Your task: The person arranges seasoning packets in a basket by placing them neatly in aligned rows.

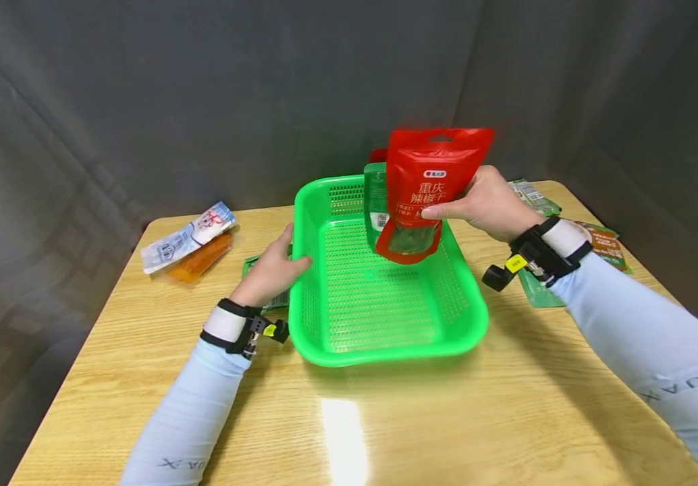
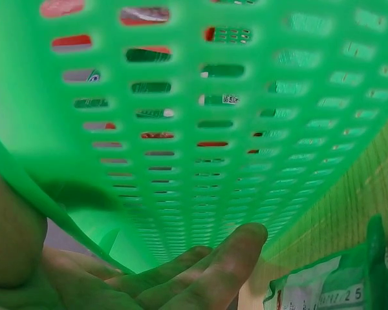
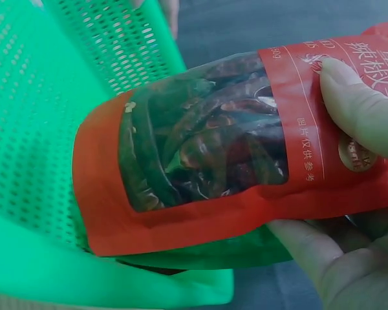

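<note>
My right hand [image 1: 497, 204] grips a red pouch of dried chilies [image 1: 434, 169], thumb on its printed front. The pouch is over the far right part of a green plastic basket [image 1: 385, 358]; its clear window [image 3: 204, 132] shows the dark chilies. Directly behind it a green pouch [image 1: 375, 202] shows, with a bit of red packaging [image 1: 378, 156] above, mostly hidden. My left hand [image 1: 273, 270] holds the basket's left rim, thumb over the edge, while its fingers [image 2: 236, 258] lie along the perforated outer wall.
A white-and-blue packet [image 1: 188, 239] and an orange packet [image 1: 203, 260] lie at the table's far left. Under my left hand is a green packet [image 2: 323, 287] beside the basket. Several packets, one green and brown [image 1: 605, 246], lie at the right, partly behind my right arm.
</note>
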